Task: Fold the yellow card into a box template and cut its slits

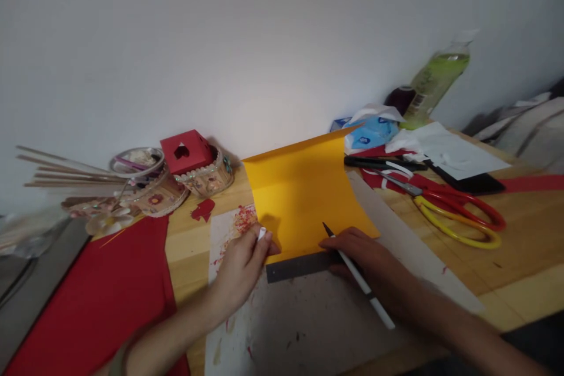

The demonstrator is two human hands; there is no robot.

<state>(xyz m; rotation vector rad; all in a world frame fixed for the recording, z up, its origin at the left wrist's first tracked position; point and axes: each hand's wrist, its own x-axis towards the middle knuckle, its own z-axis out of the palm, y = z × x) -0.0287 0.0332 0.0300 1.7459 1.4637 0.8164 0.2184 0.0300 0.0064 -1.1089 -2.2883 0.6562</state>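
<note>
A sheet of yellow paper (299,194), its far edge curling up, stands between my hands. My left hand (247,255) is closed on its near left corner, with a small white piece (261,234) showing by the thumb; its kind is unclear. My right hand (370,261) grips the near right side of the sheet and also holds a white pen (359,279), dark tip pointing away from me. Along the paper's near edge lies a dark flat strip (295,268), partly hidden by the right hand. Below is a stained grey board (304,329).
Red paper (110,282) lies at left, near decorated baskets (205,179) and a red box (187,153). Thin sticks (74,176) jut out leftward. On the right are scissors (458,211), a phone (471,182), a tissue pack (372,132) and a leaning bottle (440,82).
</note>
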